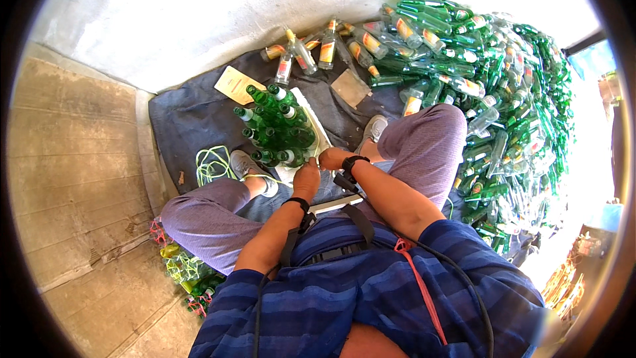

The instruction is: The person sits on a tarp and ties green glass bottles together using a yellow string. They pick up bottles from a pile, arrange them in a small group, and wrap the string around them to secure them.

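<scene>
Dusty concrete floor (pixel 79 179) runs off to my left, a pale plastered wall (pixel 199 20) rises ahead, and between them lies a dark cloth (pixel 192 126) on which I sit with my knees spread. Straight in front of my hands, just past them and between my shoes, stands a tight cluster of green bottles (pixel 278 129), all upright with their necks pointing up toward me, set against a white sack (pixel 315 122) that lies under and behind them.

My left hand (pixel 307 178) and my right hand (pixel 333 158) meet at the near edge of that cluster, almost touching each other. Both are curled, and they seem to be pinching something small and thin between them, though I cannot tell what it is. The right hand sits a little nearer the bottles; the left is just below it, closer to my lap. So the cluster lies forward and slightly left of the grip, its long axis vertical.

A tangle of green cord (pixel 212 162) lies on the cloth beside my left shoe. To my right a big heap of green bottles (pixel 510 99) spreads along the wall, with several clear labelled bottles (pixel 311 50) lying on their sides ahead.
</scene>
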{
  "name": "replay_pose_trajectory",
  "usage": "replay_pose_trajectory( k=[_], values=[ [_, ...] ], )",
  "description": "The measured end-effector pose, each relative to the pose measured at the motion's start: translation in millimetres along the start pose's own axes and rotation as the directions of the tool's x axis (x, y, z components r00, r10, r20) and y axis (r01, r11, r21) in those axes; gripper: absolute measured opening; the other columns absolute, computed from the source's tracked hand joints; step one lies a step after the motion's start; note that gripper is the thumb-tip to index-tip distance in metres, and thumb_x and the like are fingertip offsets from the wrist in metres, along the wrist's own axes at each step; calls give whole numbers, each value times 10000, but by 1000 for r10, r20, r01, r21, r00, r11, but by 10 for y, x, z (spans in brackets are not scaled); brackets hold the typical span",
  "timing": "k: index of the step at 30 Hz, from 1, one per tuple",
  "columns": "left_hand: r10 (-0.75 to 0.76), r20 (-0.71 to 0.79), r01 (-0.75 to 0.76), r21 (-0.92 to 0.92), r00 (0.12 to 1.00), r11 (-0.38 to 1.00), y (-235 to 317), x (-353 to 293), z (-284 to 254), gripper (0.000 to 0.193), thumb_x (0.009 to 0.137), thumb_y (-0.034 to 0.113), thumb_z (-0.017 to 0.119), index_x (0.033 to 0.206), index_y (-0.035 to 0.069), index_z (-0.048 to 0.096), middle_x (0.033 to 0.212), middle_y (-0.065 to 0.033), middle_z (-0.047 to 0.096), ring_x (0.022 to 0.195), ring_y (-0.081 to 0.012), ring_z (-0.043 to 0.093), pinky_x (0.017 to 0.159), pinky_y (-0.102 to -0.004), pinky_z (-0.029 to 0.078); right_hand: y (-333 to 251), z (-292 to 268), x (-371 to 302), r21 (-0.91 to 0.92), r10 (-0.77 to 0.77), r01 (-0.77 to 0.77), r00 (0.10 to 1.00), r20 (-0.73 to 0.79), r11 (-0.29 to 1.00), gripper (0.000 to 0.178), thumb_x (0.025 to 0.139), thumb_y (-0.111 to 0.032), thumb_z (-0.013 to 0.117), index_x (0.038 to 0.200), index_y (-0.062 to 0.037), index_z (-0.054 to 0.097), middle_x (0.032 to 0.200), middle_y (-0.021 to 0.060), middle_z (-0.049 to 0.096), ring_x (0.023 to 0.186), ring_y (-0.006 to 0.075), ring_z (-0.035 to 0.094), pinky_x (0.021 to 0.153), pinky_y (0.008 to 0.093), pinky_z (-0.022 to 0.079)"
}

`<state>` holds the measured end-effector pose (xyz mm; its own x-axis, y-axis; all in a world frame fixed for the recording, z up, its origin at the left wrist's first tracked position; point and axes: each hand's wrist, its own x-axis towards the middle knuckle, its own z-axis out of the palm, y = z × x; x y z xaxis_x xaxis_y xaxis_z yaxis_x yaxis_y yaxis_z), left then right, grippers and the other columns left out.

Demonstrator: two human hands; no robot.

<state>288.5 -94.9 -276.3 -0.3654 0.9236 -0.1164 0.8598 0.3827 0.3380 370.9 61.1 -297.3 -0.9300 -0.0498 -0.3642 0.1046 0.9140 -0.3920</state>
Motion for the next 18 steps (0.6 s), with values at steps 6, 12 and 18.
replay_pose_trajectory(
  k=[6, 12, 18],
  values=[
    [-2, -21, 2, -42, 1000, 999, 9, 4, 15, 90, 956, 87, 482, 1010, 30, 526, 846, -209, 674, 758, -369, 714, 672, -445, 599, 135, 166, 38, 214, 174, -121, 952, -251, 969, 229, 866, -243, 625, 874, -53, 751, 868, 140, 719, 847, 337, 702, 741, 456, 546],
    [-81, -59, 73, -131, 995, 989, -1, 0, 134, 83, 959, 87, 497, 991, 21, 534, 865, -239, 670, 808, -411, 698, 691, -484, 584, -221, -179, -189, 395, 421, -289, 854, -304, 872, 193, 873, -197, 609, 919, -80, 755, 927, 186, 715, 877, 373, 693, 787, 483, 546],
    [-169, -8, 157, -329, 986, 931, 74, 39, 33, 142, 996, 141, 495, 1014, 11, 549, 881, -283, 669, 848, -473, 657, 731, -550, 525, -369, -166, -144, 353, 546, -457, 811, -211, 816, 190, 866, -197, 607, 909, -89, 757, 925, 182, 712, 895, 382, 690, 803, 488, 548]
  ],
)
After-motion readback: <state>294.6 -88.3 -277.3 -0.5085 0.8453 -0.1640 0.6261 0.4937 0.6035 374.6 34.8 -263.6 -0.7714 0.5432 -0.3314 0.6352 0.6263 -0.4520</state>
